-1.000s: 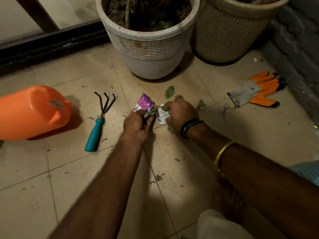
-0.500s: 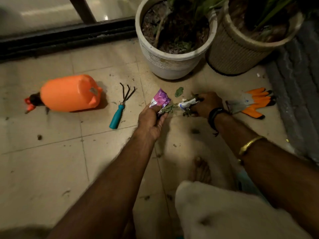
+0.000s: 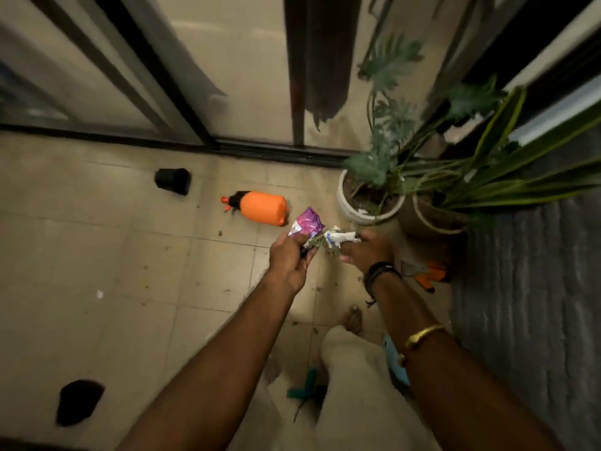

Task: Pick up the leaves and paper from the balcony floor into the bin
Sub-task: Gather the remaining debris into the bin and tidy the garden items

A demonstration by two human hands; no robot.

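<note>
Raised higher, left grip pinches crinkly purple wrapper, right grip clutches crumpled paper (leaves between).

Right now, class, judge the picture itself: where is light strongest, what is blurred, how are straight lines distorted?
Head view: dim warm light, brightest on the beige floor tiles centre; head view: motion blur smears the green plant leaves and black door frame, the crumpled purple foil wrapper in the left hand sharper; head view: wide-angle lens splays the frame's uprights outward.
</note>
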